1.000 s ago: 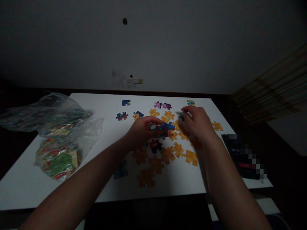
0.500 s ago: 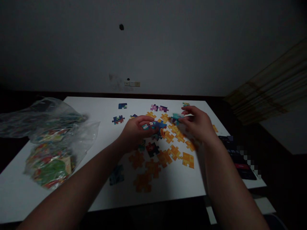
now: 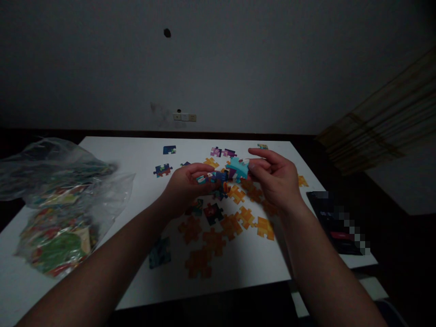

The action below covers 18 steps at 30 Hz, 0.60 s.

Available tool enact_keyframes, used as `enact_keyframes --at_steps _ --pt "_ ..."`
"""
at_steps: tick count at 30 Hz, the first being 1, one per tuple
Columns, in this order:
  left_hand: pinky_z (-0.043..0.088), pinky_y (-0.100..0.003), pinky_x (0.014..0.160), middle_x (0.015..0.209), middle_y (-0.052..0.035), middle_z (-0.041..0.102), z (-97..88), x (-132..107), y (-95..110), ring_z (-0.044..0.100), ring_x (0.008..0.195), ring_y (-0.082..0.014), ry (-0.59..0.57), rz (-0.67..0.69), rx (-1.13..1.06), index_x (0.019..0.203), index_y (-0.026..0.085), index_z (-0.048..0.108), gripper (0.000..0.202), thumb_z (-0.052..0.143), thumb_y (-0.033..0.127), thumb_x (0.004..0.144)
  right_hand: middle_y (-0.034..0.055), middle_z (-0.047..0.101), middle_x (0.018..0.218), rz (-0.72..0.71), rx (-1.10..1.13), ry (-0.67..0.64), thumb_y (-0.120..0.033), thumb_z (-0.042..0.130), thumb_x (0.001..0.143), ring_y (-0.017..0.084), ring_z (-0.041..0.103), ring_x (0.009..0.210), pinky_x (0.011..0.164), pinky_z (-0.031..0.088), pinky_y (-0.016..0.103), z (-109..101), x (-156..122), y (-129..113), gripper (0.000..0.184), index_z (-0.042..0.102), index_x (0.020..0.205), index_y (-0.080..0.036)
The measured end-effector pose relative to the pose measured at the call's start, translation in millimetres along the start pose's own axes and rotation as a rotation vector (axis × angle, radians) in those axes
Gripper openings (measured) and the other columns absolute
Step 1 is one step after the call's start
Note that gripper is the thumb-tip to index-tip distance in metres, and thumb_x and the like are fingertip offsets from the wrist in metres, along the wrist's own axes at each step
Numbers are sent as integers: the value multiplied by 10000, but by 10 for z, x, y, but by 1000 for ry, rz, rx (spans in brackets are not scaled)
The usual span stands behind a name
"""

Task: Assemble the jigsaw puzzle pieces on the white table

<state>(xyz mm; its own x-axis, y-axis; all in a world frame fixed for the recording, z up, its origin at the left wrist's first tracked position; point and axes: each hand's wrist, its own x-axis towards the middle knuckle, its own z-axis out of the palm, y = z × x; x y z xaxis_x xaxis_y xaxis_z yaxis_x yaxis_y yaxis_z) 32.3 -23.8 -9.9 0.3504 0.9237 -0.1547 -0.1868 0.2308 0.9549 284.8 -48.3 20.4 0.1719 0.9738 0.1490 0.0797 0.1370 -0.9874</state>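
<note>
My left hand [image 3: 185,186] is closed on a blue puzzle piece [image 3: 209,176], pinched between thumb and fingers above the table. A turquoise puzzle piece [image 3: 239,167] is pinched between the thumb and fingers of my right hand [image 3: 279,179]; its index finger stretches out above. The two held pieces are close to each other; whether they touch I cannot tell. Below them lie several orange puzzle pieces [image 3: 245,217] and a dark piece with red [image 3: 213,213]. Further back on the white table [image 3: 136,156] are purple pieces [image 3: 223,152].
Clear plastic bags [image 3: 64,240] with colourful pieces lie at the left. A dark flat object [image 3: 335,225], partly pixelated, rests at the right edge. Blue pieces [image 3: 162,170] lie toward the back left, and a teal piece [image 3: 160,252] near the front. A wall with sockets [image 3: 184,117] stands behind.
My right hand has lifted the turquoise piece and brought it left, closer to the blue piece in my left hand. The view has shifted slightly.
</note>
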Motion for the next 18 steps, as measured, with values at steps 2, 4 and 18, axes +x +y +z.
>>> enact_keyframes --at_steps 2,4,18 --pt "714 -399 856 1083 -74 886 -1 -2 6 851 886 -241 -7 1 -8 1101 222 819 507 1052 262 653 34 853 928 -2 23 6 -449 939 807 224 792 713 752 713 425 11 -2 -8 465 822 1225 -282" --pt "711 -392 845 1075 -71 888 2 -4 16 846 871 -233 -6 -3 -8 1094 218 818 513 1063 260 645 33 849 931 -8 35 14 -440 934 807 222 787 722 741 708 420 16 -3 -11 451 823 1214 -283" --pt "655 -360 766 1003 -72 830 -128 128 49 786 823 -232 425 124 83 1062 187 779 621 1090 353 551 9 782 813 -104 -788 -542 -220 628 954 205 668 735 717 479 362 -279 71 189 173 767 863 -272"
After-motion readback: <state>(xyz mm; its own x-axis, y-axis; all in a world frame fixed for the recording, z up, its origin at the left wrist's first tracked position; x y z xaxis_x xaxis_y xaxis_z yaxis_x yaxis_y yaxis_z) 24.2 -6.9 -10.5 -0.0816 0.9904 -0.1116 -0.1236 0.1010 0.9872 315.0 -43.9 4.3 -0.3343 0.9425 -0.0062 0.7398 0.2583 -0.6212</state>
